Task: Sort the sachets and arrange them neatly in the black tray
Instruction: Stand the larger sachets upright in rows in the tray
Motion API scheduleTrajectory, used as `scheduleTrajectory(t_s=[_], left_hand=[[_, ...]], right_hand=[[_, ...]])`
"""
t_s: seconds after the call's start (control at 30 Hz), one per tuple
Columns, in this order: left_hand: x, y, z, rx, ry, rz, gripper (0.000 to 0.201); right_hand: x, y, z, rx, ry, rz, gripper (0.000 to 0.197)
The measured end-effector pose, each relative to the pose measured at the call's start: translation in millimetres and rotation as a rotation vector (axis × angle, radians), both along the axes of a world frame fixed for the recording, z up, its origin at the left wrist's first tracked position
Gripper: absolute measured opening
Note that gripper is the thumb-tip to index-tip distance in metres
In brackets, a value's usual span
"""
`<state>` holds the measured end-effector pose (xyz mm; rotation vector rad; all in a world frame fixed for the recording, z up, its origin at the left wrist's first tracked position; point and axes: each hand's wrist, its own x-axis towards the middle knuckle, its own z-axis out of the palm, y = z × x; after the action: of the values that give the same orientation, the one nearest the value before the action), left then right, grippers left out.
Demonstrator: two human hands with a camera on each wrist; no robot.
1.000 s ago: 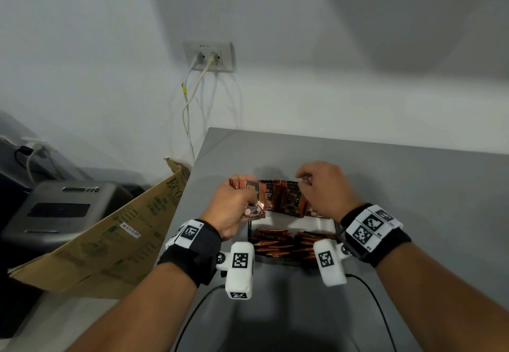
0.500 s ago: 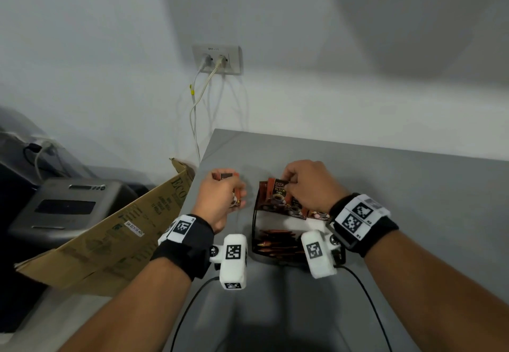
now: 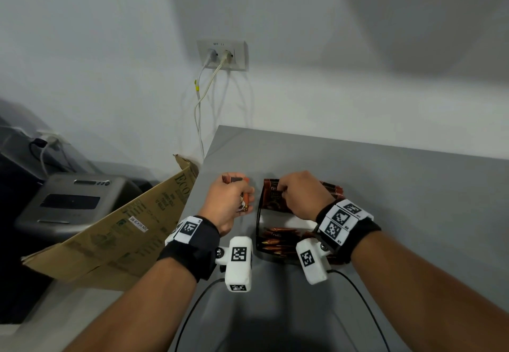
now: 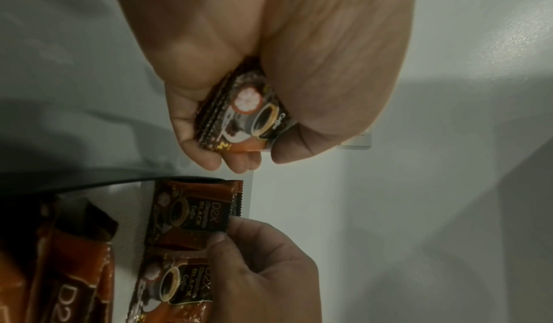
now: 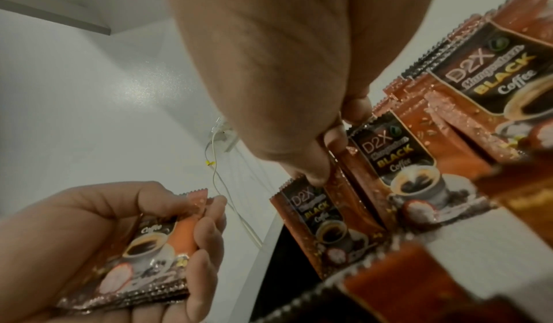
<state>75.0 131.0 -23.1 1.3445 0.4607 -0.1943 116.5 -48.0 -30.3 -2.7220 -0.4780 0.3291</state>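
So compared to a second ago, the left hand (image 3: 230, 200) has pulled away from the row and is now sitting off to the left of the black tray (image 3: 259, 230), taking its little stack of sachets (image 5: 149, 240) with it. The fingers are curling round that stack, thumb on top, holding it out beside the tray and above the table (image 3: 413, 200).

The right hand (image 3: 300, 197) is staying over the far end of the tray, and its thumb and fingertips are pinching the top edge of one standing sachet (image 5: 317, 212) in the row of coffee sachets (image 5: 398, 162) lined up there. More orange sachets (image 3: 278, 239) are lying in the near compartment.

These packets look light, thin and a bit crinkly, with glossy foil that's probably slippery, so I'd guess the crimped top seam is the safest place to pinch. Squeezing the middle would likely just bend them.

Further out, there's a cardboard box (image 3: 132, 227) leaning by the table's left edge, and a wall socket (image 3: 222, 55) with two cables plugged in.
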Motion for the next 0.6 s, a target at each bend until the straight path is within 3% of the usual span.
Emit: scheduleTrajectory(t_s=[0.6], left_hand=[[-5.7,-3.4,6.9,-0.005,0.003,-0.024,0.022]], right_hand=[[-2.5,2.5,-3.1,0.045,-0.095,-0.017,0.020]])
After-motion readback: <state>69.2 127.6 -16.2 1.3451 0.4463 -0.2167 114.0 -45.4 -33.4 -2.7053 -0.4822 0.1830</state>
